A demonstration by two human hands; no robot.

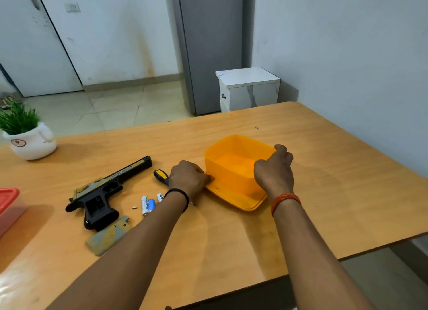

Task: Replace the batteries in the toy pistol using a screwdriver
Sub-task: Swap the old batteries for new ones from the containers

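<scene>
Toy pistol [105, 193] is lying on its side at nine o'clock of the hands, grip compartment gaping open, its cover plate [108, 236] loose at the butt. Left hand [188, 177] is pinching the near-left corner of the orange container [234, 168], and right hand [274, 168] is curling over its right rim; the tub looks empty and is sitting on its orange lid [236, 199]. Risk, as I read it: the left forearm is hanging right over the batteries [148, 204] and the screwdriver [161, 176], so a careless sweep could be sending cells rolling, or flicking away the tiny screw [134, 208] at eight o'clock. Wooden table [324, 194] is carrying a potted plant [27, 136] at ten o'clock and a red-lidded box [8, 205] at far nine. Beyond, a grey fridge [208, 43] and white cabinet [249, 88] are standing at twelve against pale walls.
</scene>
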